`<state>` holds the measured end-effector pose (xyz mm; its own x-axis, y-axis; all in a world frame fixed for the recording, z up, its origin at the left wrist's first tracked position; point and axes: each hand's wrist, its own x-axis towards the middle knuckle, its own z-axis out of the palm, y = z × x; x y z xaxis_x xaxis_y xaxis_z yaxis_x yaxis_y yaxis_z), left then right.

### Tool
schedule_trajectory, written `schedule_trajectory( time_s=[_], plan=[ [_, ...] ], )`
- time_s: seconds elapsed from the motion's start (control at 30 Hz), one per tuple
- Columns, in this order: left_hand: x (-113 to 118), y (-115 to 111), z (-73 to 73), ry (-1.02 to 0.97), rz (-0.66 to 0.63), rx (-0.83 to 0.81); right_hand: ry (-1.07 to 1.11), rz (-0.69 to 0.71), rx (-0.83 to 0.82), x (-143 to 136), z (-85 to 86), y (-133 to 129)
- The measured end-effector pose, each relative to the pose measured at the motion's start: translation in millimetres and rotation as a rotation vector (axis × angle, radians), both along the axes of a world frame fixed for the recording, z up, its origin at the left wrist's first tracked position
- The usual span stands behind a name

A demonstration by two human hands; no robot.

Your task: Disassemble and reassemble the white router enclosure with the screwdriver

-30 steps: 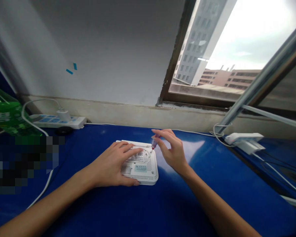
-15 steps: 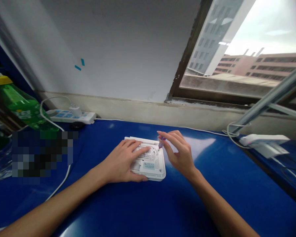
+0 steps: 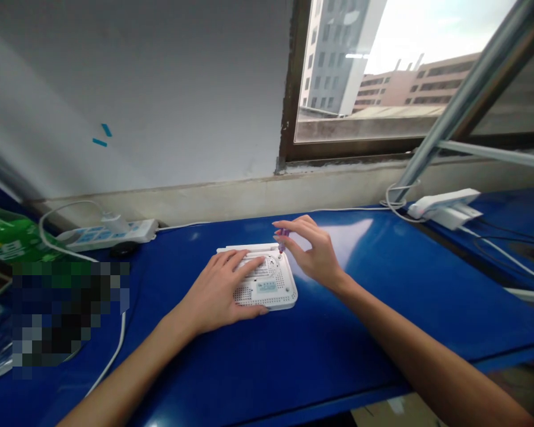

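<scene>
A white router (image 3: 273, 299) lies on the blue tabletop with its vented, labelled face up. My left hand (image 3: 220, 284) spans its left part, fingers spread over the top and thumb along the near edge, holding it. In my right hand (image 3: 314, 246), thumb and fingers pinch the purple handle of a small screwdriver (image 3: 283, 233). The screwdriver stands nearly upright, its tip at the router's far right corner, by a round hole. Whether the tip sits inside the hole is too small to tell. Another round screw spot shows at the near right corner.
A power strip (image 3: 111, 234) with a white plug stands at the wall on the left, near a green bottle (image 3: 13, 234). A white cable (image 3: 118, 347) runs down the left side. At right are a metal pole (image 3: 445, 118) and another power strip (image 3: 445, 201).
The view has turned to the right and shows the table's near edge. My right hand and the screwdriver stay at the router's far right corner. My left hand keeps its place on the router.
</scene>
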<state>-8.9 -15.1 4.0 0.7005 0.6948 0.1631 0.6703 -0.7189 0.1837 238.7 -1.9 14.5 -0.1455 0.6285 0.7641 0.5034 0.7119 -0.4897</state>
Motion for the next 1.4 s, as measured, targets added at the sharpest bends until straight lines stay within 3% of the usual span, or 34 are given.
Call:
schedule_trajectory(
  time_s=[0.13, 0.33, 0.57, 0.8, 0.97, 1.2, 1.4],
  plan=[
    [-1.1, -0.1, -1.3, -0.033, -0.007, -0.01, -0.033, -0.048, -0.016, 0.4, -0.8, -0.6],
    [-2.4, 0.3, -3.1, -0.086, -0.009, -0.037, -0.032, 0.111, -0.093, -3.6, -3.0, 0.5],
    [-2.8, -1.4, -4.7, -0.092, 0.004, -0.024, -0.055, -0.033, -0.043, -7.1, -4.5, 4.1],
    [-3.3, -3.0, -4.7, -0.054, -0.001, 0.018, 0.014, 0.061, -0.133, 1.2, -8.0, 4.3],
    [-3.1, -2.1, -5.3, -0.045, 0.0, 0.015, 0.016, -0.057, -0.023, 0.9, -6.1, 3.5],
    [-1.1, -1.3, -6.5, -0.022, 0.006, 0.038, -0.026, 0.087, 0.009, -4.1, -5.6, -1.7],
    [0.2, -3.6, -5.4, 0.023, 0.023, 0.06, 0.034, -0.018, 0.04, -2.3, -2.4, -1.2]
  ],
)
